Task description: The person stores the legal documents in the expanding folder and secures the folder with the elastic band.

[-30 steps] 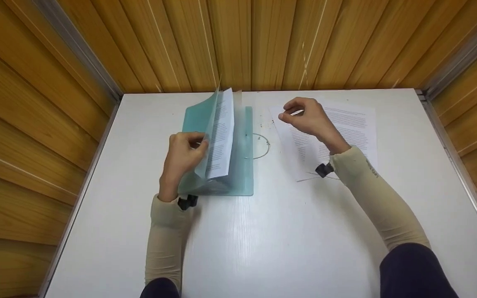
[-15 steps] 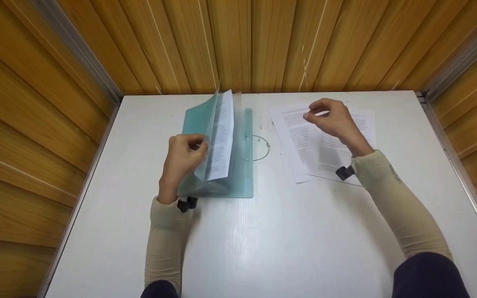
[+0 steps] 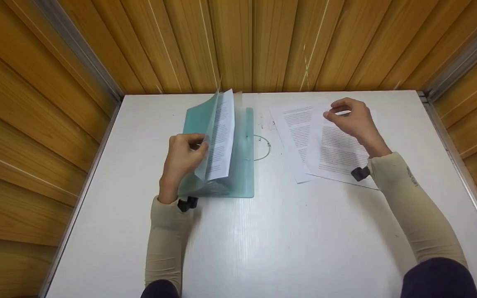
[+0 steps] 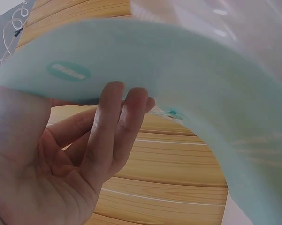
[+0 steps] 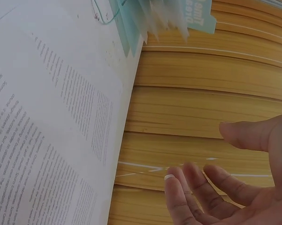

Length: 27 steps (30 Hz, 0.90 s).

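A translucent green folder (image 3: 242, 182) lies partly opened on the white table, its cover and clear sleeves raised. Pinching the cover's edge, my left hand (image 3: 180, 157) keeps it up; in the left wrist view several fingers (image 4: 101, 126) lie against the bent cover (image 4: 169, 51). A printed sheet (image 3: 222, 145) stands tilted inside the folder. My right hand (image 3: 353, 119) hovers over overlapping loose printed sheets (image 3: 298, 132), thumb and fingers apart in the right wrist view, holding nothing.
A thin elastic cord (image 3: 269, 147) loops out from the folder's right edge. Small dark specks mark the white table (image 3: 242, 248) between folder and loose sheets. Wood-panelled walls (image 3: 280, 45) rise behind the table and along both sides.
My right hand has moved to the right over the loose sheets, uncovering more of the printed text. The left hand and the folder have stayed in place.
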Tool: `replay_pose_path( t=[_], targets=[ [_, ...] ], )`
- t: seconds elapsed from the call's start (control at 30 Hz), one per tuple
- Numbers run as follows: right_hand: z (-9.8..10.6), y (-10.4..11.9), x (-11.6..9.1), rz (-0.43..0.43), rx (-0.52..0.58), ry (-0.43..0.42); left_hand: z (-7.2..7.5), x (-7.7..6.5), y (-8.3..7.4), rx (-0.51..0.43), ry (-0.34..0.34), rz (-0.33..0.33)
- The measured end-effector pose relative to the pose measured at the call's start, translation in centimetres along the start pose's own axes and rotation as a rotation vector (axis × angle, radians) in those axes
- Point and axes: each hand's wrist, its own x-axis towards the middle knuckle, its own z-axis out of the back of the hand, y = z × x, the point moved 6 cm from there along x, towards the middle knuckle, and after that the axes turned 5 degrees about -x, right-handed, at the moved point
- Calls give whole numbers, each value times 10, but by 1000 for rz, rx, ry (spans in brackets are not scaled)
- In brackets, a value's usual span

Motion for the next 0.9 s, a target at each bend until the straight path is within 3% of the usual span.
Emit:
replay_pose_path(
  t=[0.9],
  targets=[
    [28, -85, 14, -180, -18, -105, 0, 2, -2, 5, -1, -11]
  ],
)
